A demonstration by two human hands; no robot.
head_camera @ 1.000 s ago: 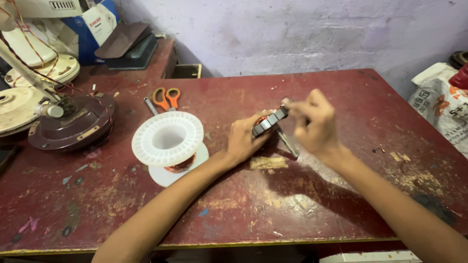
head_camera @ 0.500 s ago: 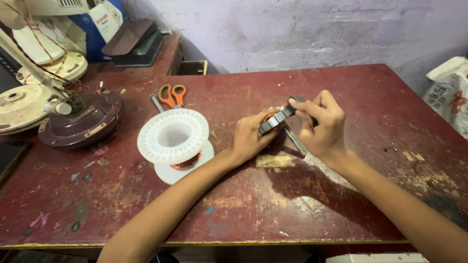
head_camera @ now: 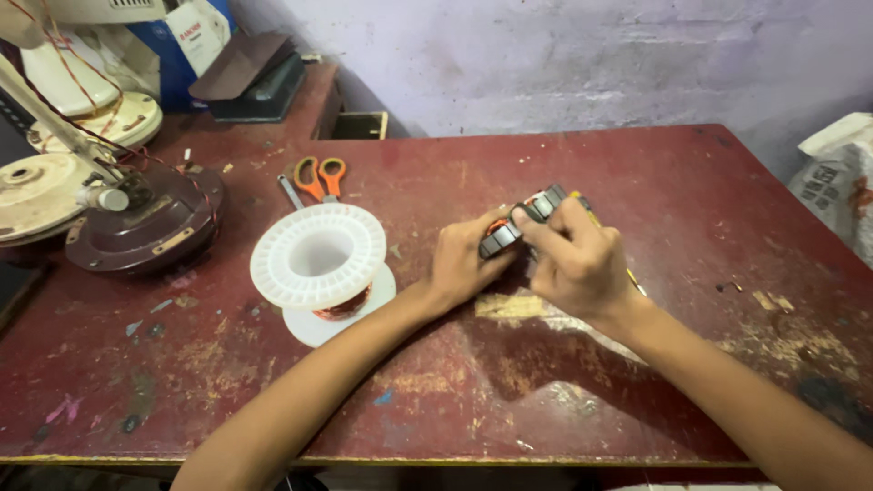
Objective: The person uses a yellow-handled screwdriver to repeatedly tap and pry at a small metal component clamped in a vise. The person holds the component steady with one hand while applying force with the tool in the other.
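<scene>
While bracing against the red table (head_camera: 436,382), left hand (head_camera: 464,264) cupping a small dark wound core (head_camera: 523,223), right hand (head_camera: 573,264) fingers pinching its top edge. Resting close for reach: white spool (head_camera: 318,259) of copper wire and orange scissors (head_camera: 318,177).

The left hand (head_camera: 466,262) and right hand (head_camera: 575,264) cover most of the small motor stator (head_camera: 526,218), so its underside stays hidden; the white sack (head_camera: 837,182) is cut by the right edge; the fan parts (head_camera: 55,173) run off the left edge.

Both hands, left hand (head_camera: 464,259) and right hand (head_camera: 577,264), grip a dark metal stator (head_camera: 523,220) above the red counter (head_camera: 637,173); a white wire spool (head_camera: 318,256) sits at nine o'clock.
</scene>
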